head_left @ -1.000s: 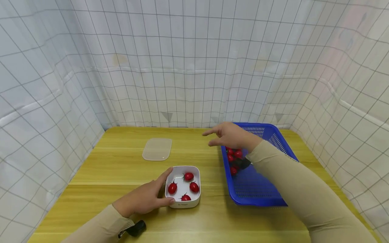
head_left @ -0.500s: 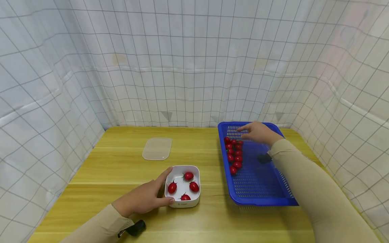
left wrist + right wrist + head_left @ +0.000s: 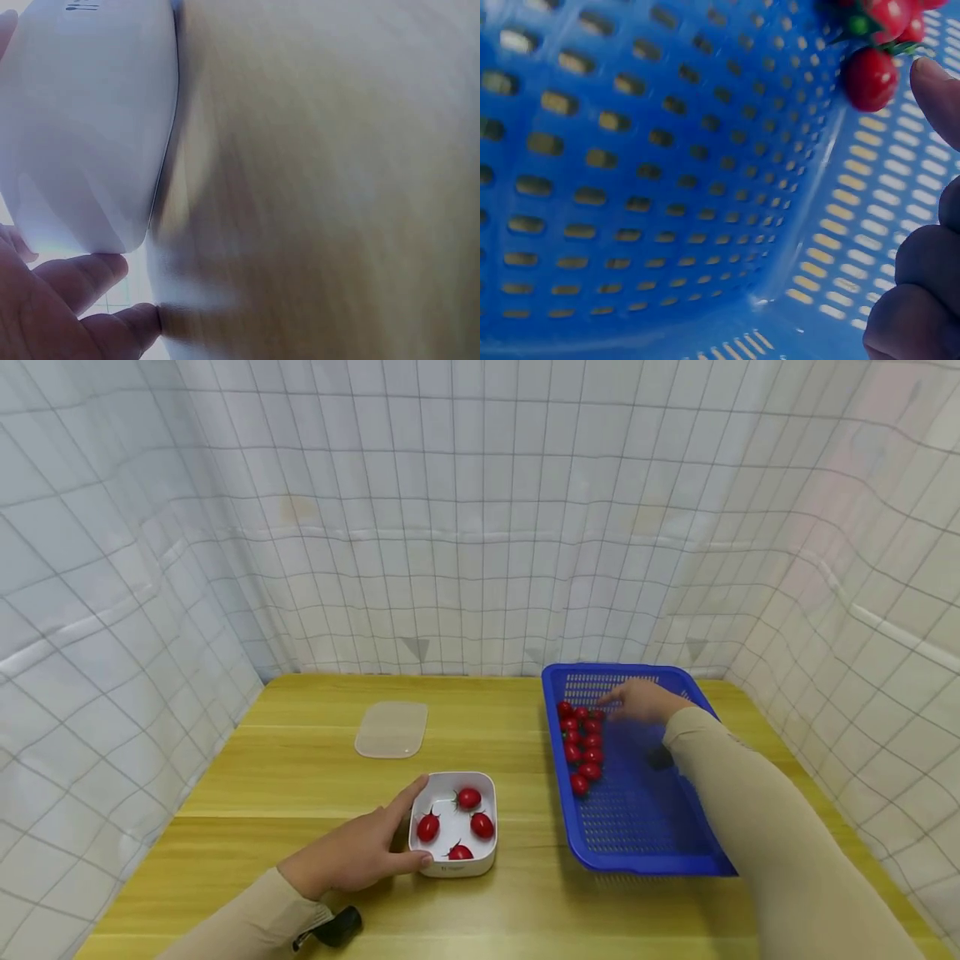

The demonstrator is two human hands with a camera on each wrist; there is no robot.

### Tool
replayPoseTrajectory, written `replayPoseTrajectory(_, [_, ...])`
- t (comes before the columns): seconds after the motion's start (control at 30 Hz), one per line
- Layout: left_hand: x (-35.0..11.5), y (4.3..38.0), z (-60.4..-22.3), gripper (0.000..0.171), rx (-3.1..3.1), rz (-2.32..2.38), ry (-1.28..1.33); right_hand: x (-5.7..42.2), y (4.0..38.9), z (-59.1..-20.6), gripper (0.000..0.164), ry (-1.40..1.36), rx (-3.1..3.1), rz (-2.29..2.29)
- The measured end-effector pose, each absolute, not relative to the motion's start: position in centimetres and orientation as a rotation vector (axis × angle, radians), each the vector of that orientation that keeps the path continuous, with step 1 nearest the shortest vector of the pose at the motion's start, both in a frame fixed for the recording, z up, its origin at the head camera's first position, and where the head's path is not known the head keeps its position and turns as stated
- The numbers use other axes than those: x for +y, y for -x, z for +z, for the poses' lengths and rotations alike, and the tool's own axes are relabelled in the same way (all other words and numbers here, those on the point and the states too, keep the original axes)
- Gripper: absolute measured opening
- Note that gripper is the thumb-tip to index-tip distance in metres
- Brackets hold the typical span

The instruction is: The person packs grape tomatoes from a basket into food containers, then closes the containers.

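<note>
My left hand (image 3: 367, 850) holds a white square container (image 3: 474, 865) from its left side, thumb at the front corner, forefinger at the back one. Inside lie several small red tomatoes (image 3: 428, 827) with green stems. The left wrist view shows fingertips (image 3: 112, 264) against the container's smooth wall. My right hand (image 3: 647, 700) is inside the blue plastic basket (image 3: 652, 863), beside the far end of a cluster of cherry tomatoes (image 3: 590, 772). Seen from the right wrist, its forefinger (image 3: 936, 90) extends close to the nearest tomato (image 3: 870, 79), the other fingers bent; nothing shows in its grasp.
A flat translucent lid (image 3: 392, 729) lies on the wooden table (image 3: 292, 777), behind and left of the container. A white checked curtain (image 3: 480, 527) surrounds the back and sides. The basket's raised rim runs around the right hand's workspace.
My right hand has moved from the basket's left rim rightward over the basket, then lowered toward the tomatoes' far end. My left hand and the container stay in place.
</note>
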State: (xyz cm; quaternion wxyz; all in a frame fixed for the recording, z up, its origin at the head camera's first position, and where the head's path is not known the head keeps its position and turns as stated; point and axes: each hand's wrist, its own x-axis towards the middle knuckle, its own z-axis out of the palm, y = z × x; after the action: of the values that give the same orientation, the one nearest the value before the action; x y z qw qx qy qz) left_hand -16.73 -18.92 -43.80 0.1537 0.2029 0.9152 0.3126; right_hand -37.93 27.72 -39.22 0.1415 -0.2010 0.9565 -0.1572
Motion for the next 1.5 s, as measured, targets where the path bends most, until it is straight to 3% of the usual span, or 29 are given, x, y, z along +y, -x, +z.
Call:
replayPoseTrajectory(0.73, [-18.5,16.2,-43.8,0.106,2.62,0.913,-0.57,28.3,38.7,-42.0,0.034,0.6,2.739,-0.371])
replayPoseTrajectory(1.5, [-18.7,16.2,-43.6,0.106,2.632,0.933,-0.554,27.5,39.4,-41.8,0.037,0.533,2.735,-0.377])
